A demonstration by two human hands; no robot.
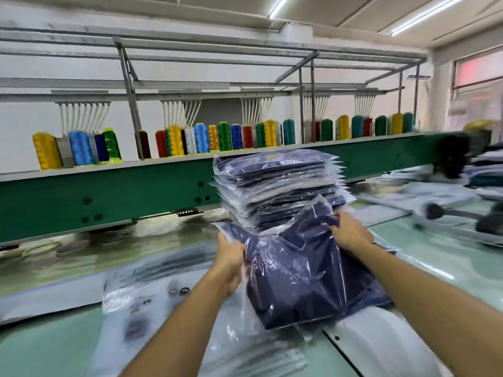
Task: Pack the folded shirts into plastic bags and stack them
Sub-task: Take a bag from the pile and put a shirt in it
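A folded navy shirt in a clear plastic bag [307, 270] is held tilted above the table, at centre. My left hand [231, 257] grips the bag's left edge. My right hand [349, 231] grips its upper right edge. Just behind it stands a tall stack of bagged navy shirts [277, 186], leaning slightly. The held bag's top corner overlaps the stack's lower front. Empty clear plastic bags [141, 303] lie flat on the pale green table [49, 346] to the lower left, blurred.
A long green machine beam [109, 197] runs across behind the stack, with several coloured thread cones [201, 138] on its shelf. Folded garments [484, 172] pile at the far right. A white rounded surface [381, 346] lies at the lower right.
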